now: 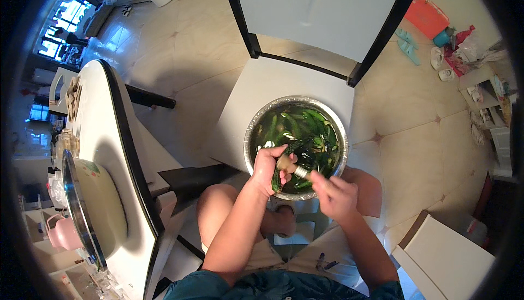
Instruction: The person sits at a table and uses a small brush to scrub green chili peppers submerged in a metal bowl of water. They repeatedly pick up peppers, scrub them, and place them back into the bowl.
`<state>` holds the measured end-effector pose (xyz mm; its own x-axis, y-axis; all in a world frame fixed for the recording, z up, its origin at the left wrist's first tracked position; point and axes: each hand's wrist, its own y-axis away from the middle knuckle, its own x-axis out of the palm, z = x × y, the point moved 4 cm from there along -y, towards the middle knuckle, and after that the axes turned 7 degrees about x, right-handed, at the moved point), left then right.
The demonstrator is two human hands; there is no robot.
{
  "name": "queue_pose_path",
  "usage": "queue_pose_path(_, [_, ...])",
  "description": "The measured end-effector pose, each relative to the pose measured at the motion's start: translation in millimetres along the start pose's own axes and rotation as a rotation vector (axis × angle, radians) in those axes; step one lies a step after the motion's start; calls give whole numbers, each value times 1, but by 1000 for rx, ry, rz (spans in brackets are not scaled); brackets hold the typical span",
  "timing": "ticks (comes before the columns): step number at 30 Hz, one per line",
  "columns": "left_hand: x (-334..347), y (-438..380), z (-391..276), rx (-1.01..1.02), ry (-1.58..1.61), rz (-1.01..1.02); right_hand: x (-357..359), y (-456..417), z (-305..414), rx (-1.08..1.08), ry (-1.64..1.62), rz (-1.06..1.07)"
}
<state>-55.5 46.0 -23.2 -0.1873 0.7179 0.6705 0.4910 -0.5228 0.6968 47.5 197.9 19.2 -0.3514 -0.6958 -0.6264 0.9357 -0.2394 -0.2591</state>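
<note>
Over a round metal basin (248,142) of water, my left hand (266,168) grips a bumpy dark green cucumber (276,182), held at a slant. My right hand (336,195) is closed around the handle of a small brush (302,172) with a silvery ferrule. Its pale bristles lie against the cucumber near my left fingers; the brush and right fingers are motion-blurred. Several green cucumbers (291,125) float or lie in the water, with some leafy bits (321,142) among them. My hands hide the basin's near left part.
The basin stands on a white chair seat (233,112) with a black-framed backrest (319,9) behind. Left is a white table (96,107) with black edging, bearing a large bowl (104,202) and a pink jug (64,232). A white box-like piece (446,255) stands lower right; slippers (407,46) lie farther off.
</note>
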Motion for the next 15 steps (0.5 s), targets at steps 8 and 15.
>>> queue_pose_path(8, [4,1,-7,-20,-117,-138,3,-3,2,-71,-133,88])
queue_pose_path(15, [0,-2,-2,-107,-35,138,2,-2,-7,-68,-112,51])
